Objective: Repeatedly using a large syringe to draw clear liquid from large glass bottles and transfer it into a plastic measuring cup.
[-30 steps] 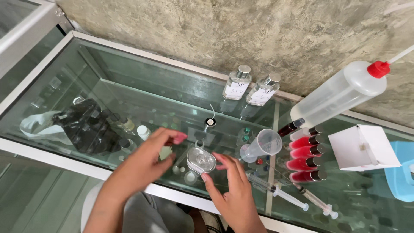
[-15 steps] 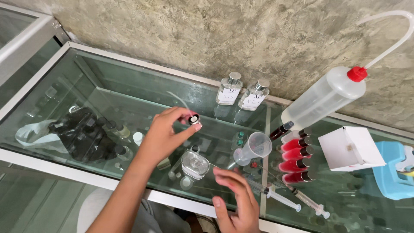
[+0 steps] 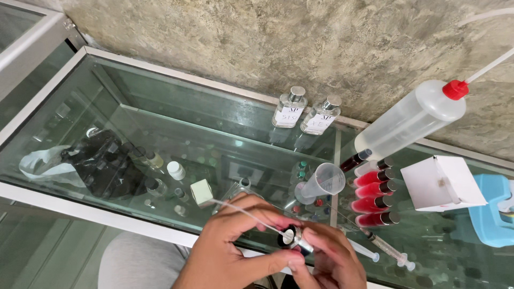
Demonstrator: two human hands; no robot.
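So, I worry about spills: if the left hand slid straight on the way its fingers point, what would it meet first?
The left hand points right, so it meets the right hand first, at the sprayer cap both pinch; beyond lie syringes, depth unclear.

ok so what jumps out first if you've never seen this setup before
Probably the row of red-filled vials lying on the glass counter at right, just below the big wash bottle with a red cap leaning toward the wall. Then both hands at the bottom centre: the left hand and right hand hold a small spray pump with a thin tube.
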